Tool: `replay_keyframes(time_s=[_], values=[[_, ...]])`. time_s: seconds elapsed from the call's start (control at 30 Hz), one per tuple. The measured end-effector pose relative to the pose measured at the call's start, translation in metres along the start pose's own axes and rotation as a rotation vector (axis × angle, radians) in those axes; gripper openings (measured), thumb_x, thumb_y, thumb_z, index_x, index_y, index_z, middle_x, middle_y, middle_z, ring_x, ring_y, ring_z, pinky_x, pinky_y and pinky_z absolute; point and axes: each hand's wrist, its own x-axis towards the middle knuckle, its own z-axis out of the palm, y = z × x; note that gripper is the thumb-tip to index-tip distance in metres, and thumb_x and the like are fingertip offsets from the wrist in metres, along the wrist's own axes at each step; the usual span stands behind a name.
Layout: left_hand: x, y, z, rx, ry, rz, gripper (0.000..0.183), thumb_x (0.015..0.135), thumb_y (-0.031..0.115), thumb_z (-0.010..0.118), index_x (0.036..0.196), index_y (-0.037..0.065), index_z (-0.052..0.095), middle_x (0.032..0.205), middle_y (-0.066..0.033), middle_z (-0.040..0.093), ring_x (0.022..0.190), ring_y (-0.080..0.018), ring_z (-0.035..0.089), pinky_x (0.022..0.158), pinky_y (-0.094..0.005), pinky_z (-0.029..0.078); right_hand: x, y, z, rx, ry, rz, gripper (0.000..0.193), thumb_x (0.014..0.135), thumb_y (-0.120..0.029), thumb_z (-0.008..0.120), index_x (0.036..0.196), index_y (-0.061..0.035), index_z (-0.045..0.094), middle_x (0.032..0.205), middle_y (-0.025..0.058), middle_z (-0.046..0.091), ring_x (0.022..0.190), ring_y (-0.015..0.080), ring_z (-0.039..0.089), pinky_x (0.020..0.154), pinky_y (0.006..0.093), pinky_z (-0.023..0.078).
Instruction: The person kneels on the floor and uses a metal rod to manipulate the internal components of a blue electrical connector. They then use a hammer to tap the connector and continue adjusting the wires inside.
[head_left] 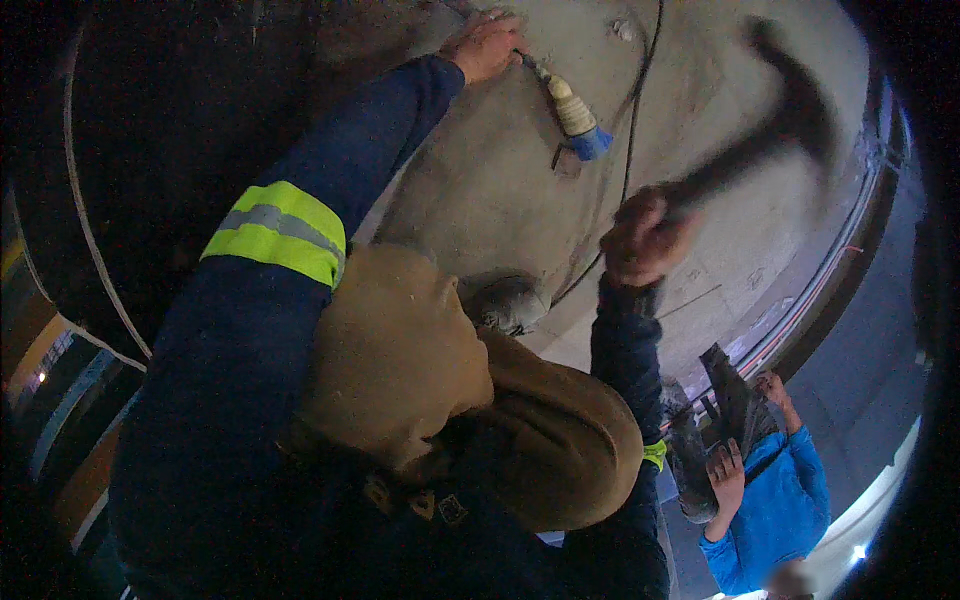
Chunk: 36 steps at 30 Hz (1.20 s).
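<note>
Floor (pixel 460 200): grey, concrete-looking, fills most of the upper middle and right. Upper left is too dark to read.

Wearer's navy sleeves (pixel 240 340) run up from the lower edge, yellow-green reflective band on the left one. Brown trousers (pixel 390 350), knees bent, sit between the arms.

Co-worker (pixel 780 500) lower right, blue top, well apart from the wearer's hands. One of their hands lies on a dark trouser leg or boot; can't tell which.

Bundled pipes or cables (pixel 815 297) curve along the floor's right edge.

Hammer (pixel 790 130): raised toward upper right, off the floor, head outermost, motion-blurred. Exact head shape unclear.

Dark cable (pixel 629 160) runs from the top edge down toward the boot (pixel 510 303), passing between the two hands. Boot is mostly hidden behind the knees.

Right hand (pixel 650 237): fingers wrapped and clamped round the hammer's handle, near its lower end. Blurred too.

Left hand (pixel 485 45): top middle, low over the floor, fingers bent. Can't tell whether they're closed on anything.

Plug connector (pixel 572 112): cream body, blue end, lying on the floor just right of the left hand. Its short cord (pixel 533 66) reaches up to that hand's fingers; touching or just beside, can't tell.
</note>
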Motion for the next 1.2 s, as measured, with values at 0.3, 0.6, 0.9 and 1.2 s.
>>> replay_keyframes(time_s=[0.3, 0.6, 0.9, 1.2], values=[[0.014, 0.005, -0.010, -0.069, -0.203, -0.117, 0.030, 0.089, 0.024, 0.064, 0.117, 0.014, 0.061, 0.133, -0.0137, 0.047, 0.124, -0.0349, 0.041, 0.103, -0.0461, 0.036, -0.005, 0.029, 0.022, -0.526, -0.352, 0.144, 0.037, 0.096, -0.038, 0.056, 0.096, -0.0017, 0.051, 0.074, 0.0218, 0.062, 0.066, 0.0376, 0.062, 0.059, 0.0447, 0.047], [0.009, 0.010, -0.026, -0.087, -0.313, -0.208, 0.030, 0.089, 0.026, 0.061, 0.115, 0.013, 0.069, 0.148, -0.0184, 0.040, 0.139, -0.0427, 0.030, 0.114, -0.0500, 0.027, 0.017, -0.032, -0.008, 0.035, -0.033, 0.028, 0.025, 0.096, -0.025, 0.057, 0.102, -0.0026, 0.046, 0.067, 0.0136, 0.060, 0.058, 0.0266, 0.061, 0.055, 0.0399, 0.047], [-0.013, -0.024, 0.019, 0.052, 0.077, -0.014, 0.022, 0.088, 0.024, 0.064, 0.108, 0.017, 0.069, 0.115, -0.0093, 0.055, 0.120, -0.0295, 0.048, 0.101, -0.0452, 0.039, -0.001, -0.004, 0.023, -0.461, -0.371, 0.156, 0.034, 0.095, -0.035, 0.059, 0.106, -0.0051, 0.047, 0.079, 0.0264, 0.065, 0.074, 0.0485, 0.064, 0.062, 0.0512, 0.049], [0.008, 0.003, -0.002, 0.009, -0.173, -0.132, 0.022, 0.083, 0.027, 0.071, 0.104, 0.020, 0.071, 0.108, -0.0037, 0.054, 0.117, -0.0260, 0.049, 0.098, -0.0437, 0.039, -0.009, -0.011, 0.002, -0.273, -0.132, 0.127, 0.040, 0.095, -0.036, 0.059, 0.108, -0.0014, 0.045, 0.088, 0.0252, 0.066, 0.072, 0.0412, 0.063, 0.064, 0.0443, 0.048]])
